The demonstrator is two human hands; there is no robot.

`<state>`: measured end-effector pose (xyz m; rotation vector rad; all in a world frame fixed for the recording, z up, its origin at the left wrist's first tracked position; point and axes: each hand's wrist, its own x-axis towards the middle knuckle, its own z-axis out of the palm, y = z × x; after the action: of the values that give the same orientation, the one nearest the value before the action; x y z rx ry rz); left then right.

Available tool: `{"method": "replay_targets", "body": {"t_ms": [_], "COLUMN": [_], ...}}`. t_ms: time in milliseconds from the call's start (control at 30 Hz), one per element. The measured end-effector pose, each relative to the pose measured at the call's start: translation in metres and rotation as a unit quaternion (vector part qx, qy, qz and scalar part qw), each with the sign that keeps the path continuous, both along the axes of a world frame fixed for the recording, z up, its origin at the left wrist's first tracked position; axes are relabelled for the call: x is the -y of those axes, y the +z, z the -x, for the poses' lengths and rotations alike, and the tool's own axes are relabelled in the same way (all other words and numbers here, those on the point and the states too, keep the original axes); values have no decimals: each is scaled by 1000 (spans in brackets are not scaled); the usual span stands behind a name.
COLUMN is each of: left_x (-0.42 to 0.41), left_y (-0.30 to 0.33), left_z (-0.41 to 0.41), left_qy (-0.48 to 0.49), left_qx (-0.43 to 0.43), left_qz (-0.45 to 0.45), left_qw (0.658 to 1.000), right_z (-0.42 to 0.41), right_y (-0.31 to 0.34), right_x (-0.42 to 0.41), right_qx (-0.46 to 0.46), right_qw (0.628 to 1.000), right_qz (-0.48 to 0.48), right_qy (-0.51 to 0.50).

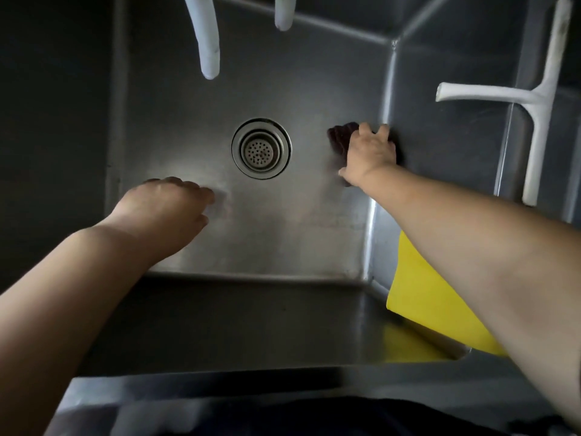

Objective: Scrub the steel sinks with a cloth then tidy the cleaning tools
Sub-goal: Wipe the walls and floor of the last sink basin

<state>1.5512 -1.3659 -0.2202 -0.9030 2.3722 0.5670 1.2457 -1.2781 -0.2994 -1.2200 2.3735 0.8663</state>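
I look down into a deep steel sink [283, 240] with a round drain strainer [261, 148] in the middle of its floor. My right hand [371, 155] presses a dark cloth [339, 136] flat against the floor where it meets the right wall. Most of the cloth is hidden under the palm. My left hand [169, 202] rests on the sink floor to the lower left of the drain, fingers curled and together, nothing in it.
Two white hoses [206, 36] hang down from the top over the back of the basin. A white squeegee [537, 102] lies on the divider at right. A yellow cloth [430, 297] drapes over the right rim under my forearm.
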Motion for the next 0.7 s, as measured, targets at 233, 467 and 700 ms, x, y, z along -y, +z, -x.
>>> {"method": "replay_targets", "body": {"t_ms": [233, 467, 700], "left_x": [0, 3, 1], "left_y": [8, 21, 27], "left_z": [-12, -34, -51], "left_qy": [15, 37, 45], "left_qx": [-3, -2, 12], "left_qz": [10, 14, 24], "left_qw": [1000, 999, 999], "right_z": [-48, -118, -178], "right_y": [-2, 40, 50], "right_x": [-67, -105, -59], "right_qx": [51, 237, 360], "right_qw": [994, 907, 898], "right_qz": [-43, -346, -251], "right_qy": [-85, 28, 2]}}
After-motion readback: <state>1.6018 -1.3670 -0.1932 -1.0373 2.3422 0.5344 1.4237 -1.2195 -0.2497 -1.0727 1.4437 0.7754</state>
